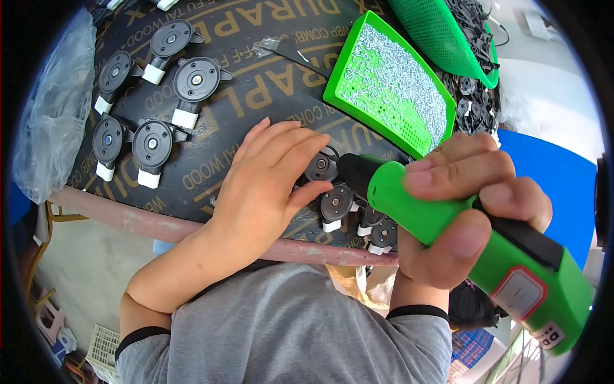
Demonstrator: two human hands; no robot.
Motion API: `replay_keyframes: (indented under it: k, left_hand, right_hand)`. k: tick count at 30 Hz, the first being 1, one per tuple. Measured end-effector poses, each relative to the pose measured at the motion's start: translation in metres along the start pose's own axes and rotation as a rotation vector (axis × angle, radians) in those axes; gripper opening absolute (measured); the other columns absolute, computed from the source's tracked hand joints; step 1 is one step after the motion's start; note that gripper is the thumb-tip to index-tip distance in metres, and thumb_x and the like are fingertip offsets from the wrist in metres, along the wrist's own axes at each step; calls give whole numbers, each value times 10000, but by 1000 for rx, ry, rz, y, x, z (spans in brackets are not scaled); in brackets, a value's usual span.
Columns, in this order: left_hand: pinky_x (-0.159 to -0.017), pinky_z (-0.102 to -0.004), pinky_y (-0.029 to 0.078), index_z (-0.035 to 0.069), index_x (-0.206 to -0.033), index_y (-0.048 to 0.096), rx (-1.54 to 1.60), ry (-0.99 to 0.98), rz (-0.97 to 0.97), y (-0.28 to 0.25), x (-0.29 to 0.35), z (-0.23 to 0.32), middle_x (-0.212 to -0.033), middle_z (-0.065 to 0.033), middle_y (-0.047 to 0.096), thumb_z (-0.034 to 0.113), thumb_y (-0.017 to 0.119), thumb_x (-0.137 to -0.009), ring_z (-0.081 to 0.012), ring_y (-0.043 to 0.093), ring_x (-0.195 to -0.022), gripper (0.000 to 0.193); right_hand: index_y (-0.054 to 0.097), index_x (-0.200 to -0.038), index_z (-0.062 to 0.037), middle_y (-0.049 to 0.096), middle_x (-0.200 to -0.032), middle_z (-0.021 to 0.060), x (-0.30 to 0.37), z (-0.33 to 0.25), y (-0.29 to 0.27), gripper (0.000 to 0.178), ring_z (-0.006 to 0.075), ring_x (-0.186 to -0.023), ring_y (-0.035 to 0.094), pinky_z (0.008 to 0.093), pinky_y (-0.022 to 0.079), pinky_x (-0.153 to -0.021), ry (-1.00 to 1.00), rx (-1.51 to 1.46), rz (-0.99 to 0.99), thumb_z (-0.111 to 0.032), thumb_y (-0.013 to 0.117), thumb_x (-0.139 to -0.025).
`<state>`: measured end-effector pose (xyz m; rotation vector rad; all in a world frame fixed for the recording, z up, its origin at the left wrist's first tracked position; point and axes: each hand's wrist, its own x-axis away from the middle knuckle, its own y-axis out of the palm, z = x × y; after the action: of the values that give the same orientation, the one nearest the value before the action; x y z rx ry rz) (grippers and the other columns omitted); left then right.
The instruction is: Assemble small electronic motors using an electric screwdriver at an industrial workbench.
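Note:
My left hand is closed round the edge of a round black plastic part, thumb on its near side and fingers on its far side. In my right hand is a green cordless screwdriver, its black nose pointing left at that part. The nose's tip is beside my left fingers; whether its bit touches the part cannot be made out. Just nearer to me lie similar black parts with white tabs, one below my left thumb and another partly under the tool.
Several black discs with white tabs lie at the left beside a clear plastic bag. A green tray of small silvery screws stands at the back right. Behind it, a green basket holds black parts. The table's reddish edge runs before me.

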<state>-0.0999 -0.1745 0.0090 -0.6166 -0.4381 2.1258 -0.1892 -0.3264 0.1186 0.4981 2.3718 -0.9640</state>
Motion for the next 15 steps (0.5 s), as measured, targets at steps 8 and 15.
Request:
replay_keyframes:
  k: [8, 15]
  left_hand:
    - [-1065, -526, 405, 24, -1231, 607, -67, 11, 6, 1, -3, 1, -1200, -148, 627, 187, 758, -801, -368, 563, -1186, 484]
    - [-1071, -522, 394, 14, -1270, 585, -103, 25, -42, 2, 0, 1, -1238, -149, 612, 226, 754, -822, -373, 552, -1202, 524]
  right_hand:
    - [465, -1270, -78, 647, -796, 100, -2, 3, -20, 388, 216, -720, 582, 311, 461, -645, -70, -126, -77, -319, 586, -992]
    - [510, -1228, -48, 629, -856, 117, 9, 8, -56, 280, 218, -766, 555, 346, 459, -684, -101, -152, 188, -192, 471, -991]
